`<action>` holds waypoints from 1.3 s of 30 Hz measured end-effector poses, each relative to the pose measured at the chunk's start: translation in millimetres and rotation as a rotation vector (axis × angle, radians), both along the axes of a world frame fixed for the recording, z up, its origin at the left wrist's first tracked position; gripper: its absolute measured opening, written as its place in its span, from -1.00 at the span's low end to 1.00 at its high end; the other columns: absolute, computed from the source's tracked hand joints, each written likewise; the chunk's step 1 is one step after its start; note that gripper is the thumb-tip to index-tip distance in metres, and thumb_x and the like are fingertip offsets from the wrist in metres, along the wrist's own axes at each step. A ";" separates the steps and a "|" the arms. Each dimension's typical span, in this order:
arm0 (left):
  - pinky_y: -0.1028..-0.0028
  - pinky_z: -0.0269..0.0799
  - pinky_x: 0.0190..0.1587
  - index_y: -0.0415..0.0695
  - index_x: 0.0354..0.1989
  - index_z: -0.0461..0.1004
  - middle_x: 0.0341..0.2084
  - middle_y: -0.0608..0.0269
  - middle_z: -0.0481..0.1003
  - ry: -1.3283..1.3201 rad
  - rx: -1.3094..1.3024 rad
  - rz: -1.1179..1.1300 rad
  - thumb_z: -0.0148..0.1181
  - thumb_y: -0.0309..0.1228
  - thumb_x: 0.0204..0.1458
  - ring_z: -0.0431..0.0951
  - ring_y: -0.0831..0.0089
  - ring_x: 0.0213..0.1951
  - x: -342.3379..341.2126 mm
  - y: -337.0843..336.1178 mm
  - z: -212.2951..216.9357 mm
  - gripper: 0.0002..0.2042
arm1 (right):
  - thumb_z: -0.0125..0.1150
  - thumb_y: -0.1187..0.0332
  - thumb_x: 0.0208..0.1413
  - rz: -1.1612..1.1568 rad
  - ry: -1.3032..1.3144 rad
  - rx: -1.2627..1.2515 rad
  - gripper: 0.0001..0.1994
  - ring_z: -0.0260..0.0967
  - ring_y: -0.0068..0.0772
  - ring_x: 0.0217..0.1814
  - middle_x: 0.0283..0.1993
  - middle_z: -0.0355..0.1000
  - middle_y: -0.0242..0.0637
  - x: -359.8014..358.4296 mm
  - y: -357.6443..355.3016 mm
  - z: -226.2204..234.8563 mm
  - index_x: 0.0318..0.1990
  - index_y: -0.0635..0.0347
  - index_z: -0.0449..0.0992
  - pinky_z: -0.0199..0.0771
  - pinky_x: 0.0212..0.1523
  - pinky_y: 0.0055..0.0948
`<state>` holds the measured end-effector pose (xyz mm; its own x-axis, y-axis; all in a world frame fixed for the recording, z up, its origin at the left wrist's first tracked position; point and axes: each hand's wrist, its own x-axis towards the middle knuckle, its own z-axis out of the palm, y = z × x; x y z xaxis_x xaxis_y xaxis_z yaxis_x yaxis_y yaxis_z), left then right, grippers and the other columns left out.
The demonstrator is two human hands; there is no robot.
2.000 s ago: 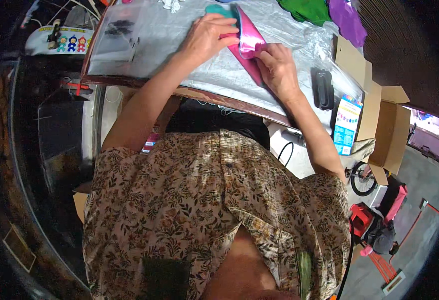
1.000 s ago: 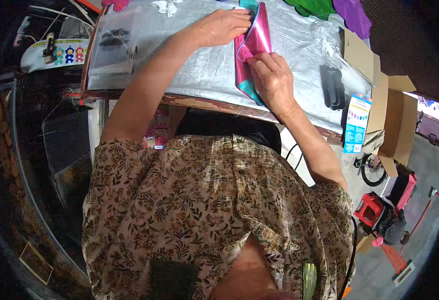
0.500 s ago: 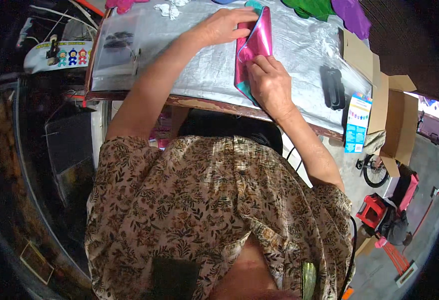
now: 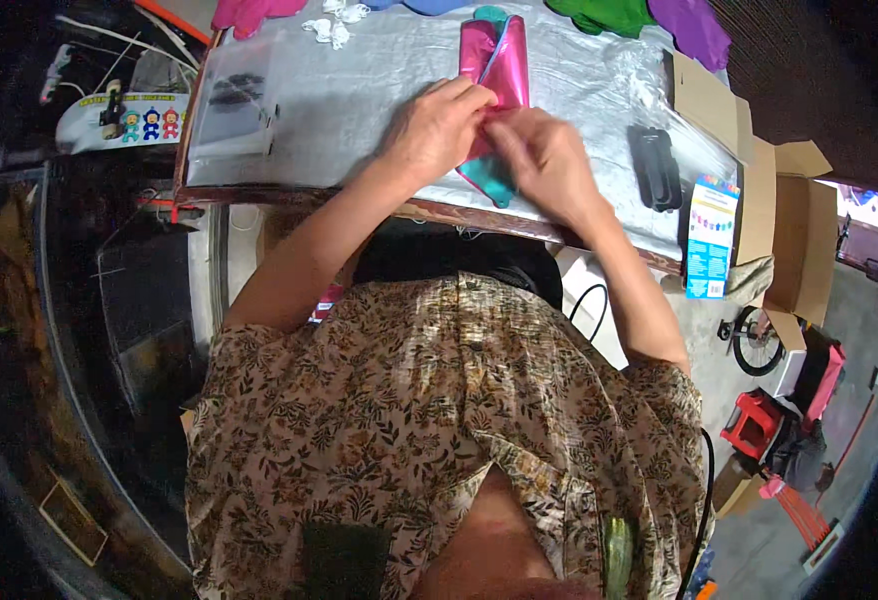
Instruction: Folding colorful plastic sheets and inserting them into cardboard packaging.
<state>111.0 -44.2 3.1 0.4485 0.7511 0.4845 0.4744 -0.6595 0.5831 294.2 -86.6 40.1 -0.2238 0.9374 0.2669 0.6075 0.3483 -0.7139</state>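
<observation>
A long, folded piece of shiny pink material with teal parts (image 4: 509, 60) lies upright across the silver-covered table in front of me. Its teal corner points toward me at the near edge. My left hand (image 4: 439, 130) comes from the left, with its fingers closed at the middle of the pink piece. From the other side my right hand (image 4: 547, 160) meets it there, its thumb and fingers bent together on the material. The fingertips of both hands almost touch, and whatever small part they pinch is hidden between them.
At the back lie pink (image 4: 249, 12), green (image 4: 599, 14) and purple (image 4: 694, 32) pieces, plus a white tangled bundle (image 4: 335, 22). A clear plastic sheet (image 4: 234, 110) is on the left. A black case (image 4: 656, 168), a printed blue-and-white package (image 4: 711, 235) and an open cardboard box (image 4: 799, 240) are on the right.
My left hand has come down from the far end of the pink piece to its middle. My right hand has shifted slightly right and turned, meeting the left.
</observation>
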 end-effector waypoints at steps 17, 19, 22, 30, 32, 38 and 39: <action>0.36 0.57 -0.12 -0.19 -0.20 0.65 -0.22 0.28 0.53 0.202 0.119 -0.005 0.23 -0.52 -0.07 0.53 0.30 -0.15 3.4 -12.5 3.5 -0.77 | 0.39 0.24 0.15 -0.157 0.123 -0.569 -0.70 0.24 -0.71 -0.75 -0.69 0.44 -0.40 53.8 120.9 -15.2 -0.54 0.20 0.55 0.17 -0.75 -0.61; 0.36 0.57 -0.12 -0.19 -0.20 0.65 -0.22 0.29 0.53 0.186 0.116 -0.012 0.24 -0.51 -0.08 0.53 0.30 -0.16 5.2 -12.7 4.3 -0.77 | 0.42 0.24 0.12 -0.175 0.129 -0.550 -0.70 0.25 -0.68 -0.75 -0.69 0.45 -0.38 59.9 145.4 -25.4 -0.55 0.22 0.56 0.19 -0.74 -0.59; 0.37 0.57 -0.12 -0.20 -0.20 0.65 -0.22 0.30 0.54 0.160 0.110 0.000 0.25 -0.50 -0.09 0.53 0.30 -0.18 3.2 -13.6 4.7 -0.76 | 0.47 0.24 0.05 -0.186 0.137 -0.513 -0.69 0.28 -0.62 -0.75 -0.69 0.46 -0.33 53.7 159.4 -27.2 -0.58 0.26 0.57 0.25 -0.71 -0.56; 0.37 0.59 -0.13 -0.16 -0.18 0.65 -0.24 0.32 0.54 0.161 0.117 -0.003 0.25 -0.50 -0.09 0.54 0.32 -0.19 3.8 -11.0 1.1 -0.74 | 0.50 0.17 0.04 -0.283 0.062 -0.539 -0.62 0.32 -0.44 -0.79 -0.70 0.45 -0.26 49.8 124.6 -9.0 -0.61 0.29 0.58 0.29 -0.76 -0.41; 0.36 0.59 -0.13 -0.15 -0.18 0.66 -0.23 0.32 0.54 0.169 0.140 0.007 0.26 -0.47 -0.08 0.54 0.32 -0.18 3.7 -10.0 0.1 -0.75 | 0.43 0.18 0.12 -0.169 0.002 -0.591 -0.66 0.27 -0.62 -0.77 -0.70 0.44 -0.35 51.8 93.9 -3.9 -0.57 0.22 0.55 0.20 -0.77 -0.54; 0.34 0.58 -0.10 -0.20 -0.12 0.64 -0.16 0.17 0.58 0.198 0.132 -0.002 0.31 -0.44 -0.02 0.58 0.24 -0.19 4.4 -12.4 0.1 -0.73 | 0.38 0.14 0.16 -0.096 0.015 -0.649 -0.63 0.24 -0.71 -0.76 -0.70 0.41 -0.41 53.9 18.5 -1.7 -0.56 0.19 0.51 0.15 -0.78 -0.60; 0.34 0.59 -0.11 -0.19 -0.15 0.65 -0.18 0.21 0.57 0.194 0.153 0.029 0.31 -0.37 -0.01 0.57 0.26 -0.19 6.1 -13.7 -1.3 -0.74 | 0.38 0.14 0.17 -0.097 0.025 -0.663 -0.62 0.24 -0.71 -0.76 -0.71 0.41 -0.42 53.9 12.0 -1.5 -0.57 0.19 0.50 0.14 -0.78 -0.60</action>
<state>117.1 -57.9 1.8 0.5236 0.6896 0.5003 0.5880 -0.7174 0.3735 348.1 -74.6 38.6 -0.1317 0.9202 -0.3687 0.5943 -0.2244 -0.7723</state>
